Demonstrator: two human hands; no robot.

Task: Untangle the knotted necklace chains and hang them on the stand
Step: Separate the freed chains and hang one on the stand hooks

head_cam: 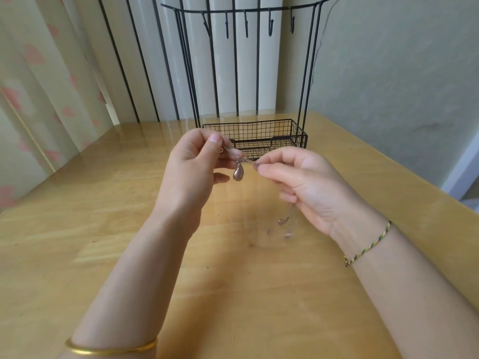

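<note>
Your left hand (193,158) and right hand (298,177) each pinch the chains (246,160); pulling apart hard could tighten the knot between them.

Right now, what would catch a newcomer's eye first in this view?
First come the two hands raised mid-frame over the wooden table. The left hand and right hand each pinch the thin knotted chains stretched between them, and a teardrop pendant dangles by the left fingers. Behind them, at the table's far edge, rises the black wire stand, its hooks bare.
</note>
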